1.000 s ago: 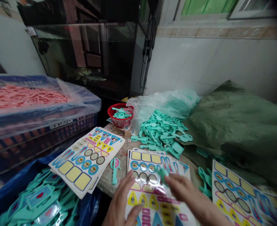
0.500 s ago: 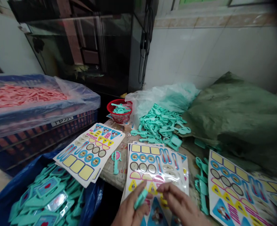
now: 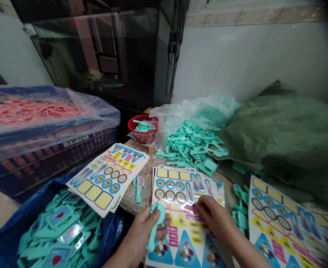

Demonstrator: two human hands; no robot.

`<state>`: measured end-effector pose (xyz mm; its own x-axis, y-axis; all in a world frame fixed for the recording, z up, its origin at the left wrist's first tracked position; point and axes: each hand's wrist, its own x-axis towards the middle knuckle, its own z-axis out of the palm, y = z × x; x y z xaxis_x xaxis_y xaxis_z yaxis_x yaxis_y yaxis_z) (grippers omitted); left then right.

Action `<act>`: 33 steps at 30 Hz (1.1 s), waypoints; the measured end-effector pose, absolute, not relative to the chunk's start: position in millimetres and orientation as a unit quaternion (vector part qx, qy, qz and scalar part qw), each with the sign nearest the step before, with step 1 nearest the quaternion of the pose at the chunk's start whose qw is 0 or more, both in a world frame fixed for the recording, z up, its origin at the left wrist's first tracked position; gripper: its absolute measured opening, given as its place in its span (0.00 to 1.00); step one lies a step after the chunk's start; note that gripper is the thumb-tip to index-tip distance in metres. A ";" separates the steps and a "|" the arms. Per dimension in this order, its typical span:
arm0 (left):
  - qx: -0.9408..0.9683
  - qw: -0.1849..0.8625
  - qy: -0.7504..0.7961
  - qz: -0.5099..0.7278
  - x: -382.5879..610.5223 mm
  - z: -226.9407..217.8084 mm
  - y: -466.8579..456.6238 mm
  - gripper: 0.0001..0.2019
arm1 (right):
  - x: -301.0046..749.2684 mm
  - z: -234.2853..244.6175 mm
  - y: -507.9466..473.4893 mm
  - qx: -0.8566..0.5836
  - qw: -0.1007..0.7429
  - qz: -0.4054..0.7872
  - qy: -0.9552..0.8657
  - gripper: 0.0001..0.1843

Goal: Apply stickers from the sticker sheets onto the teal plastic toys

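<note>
In my left hand (image 3: pixel 140 232) is a teal plastic toy piece (image 3: pixel 156 225) with a round head and a long handle, gripped between thumb and fingers. Under both hands lies a stack of sticker sheets (image 3: pixel 171 174) printed with squares, circles, thermometers, half-rounds and triangles. My right hand (image 3: pixel 208 210) pinches at a pink half-round sticker (image 3: pixel 190 209) on the top sheet; whether its edge is lifted is too small to tell. Just left of the stack, a similar teal piece (image 3: pixel 138 190) with a pink half-round sticker on its head lies on the table.
More sticker sheets lie left (image 3: pixel 108 182) and right (image 3: pixel 275 212). Behind the stack is a heap of teal pieces (image 3: pixel 192 145) beside a red basket (image 3: pixel 143 130). A blue bag (image 3: pixel 5 227) of stickered pieces, a blue crate (image 3: pixel 97 139) and a green sack (image 3: pixel 281 130) surround the table.
My left hand has moved slightly left and turned, bringing the toy piece's round head into view. My right hand has moved up and right, its fingertips now on the half-round sticker.
</note>
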<state>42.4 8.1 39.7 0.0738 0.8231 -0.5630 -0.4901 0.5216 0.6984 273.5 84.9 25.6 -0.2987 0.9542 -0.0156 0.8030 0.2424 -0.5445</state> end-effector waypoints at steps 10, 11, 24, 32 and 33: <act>0.163 0.727 0.473 0.469 40.5 27.7 16.9 0.17 | 268.4 25.9 90.0 -0.575 0.147 0.270 -0.759 0.08; 0.166 0.729 0.471 0.468 39.9 28.1 15.9 0.17 | 267.6 26.2 89.9 -0.577 0.147 0.271 -0.756 0.08; 0.183 0.741 0.457 0.457 58.7 31.2 24.3 0.16 | 259.2 28.6 89.6 -0.581 0.152 0.264 -0.755 0.09; 0.189 0.745 0.433 0.471 57.2 24.5 21.8 0.17 | 261.8 27.4 94.7 -0.572 0.180 0.247 -0.761 0.10; 0.185 0.743 0.436 0.472 57.4 24.6 21.4 0.17 | 264.7 27.2 95.3 -0.570 0.178 0.245 -0.764 0.10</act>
<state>57.4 21.4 24.6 0.1736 0.8633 -0.4738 -0.5398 0.4858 0.6874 264.7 95.3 27.2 -0.2873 0.9578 -0.0072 0.7829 0.2305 -0.5779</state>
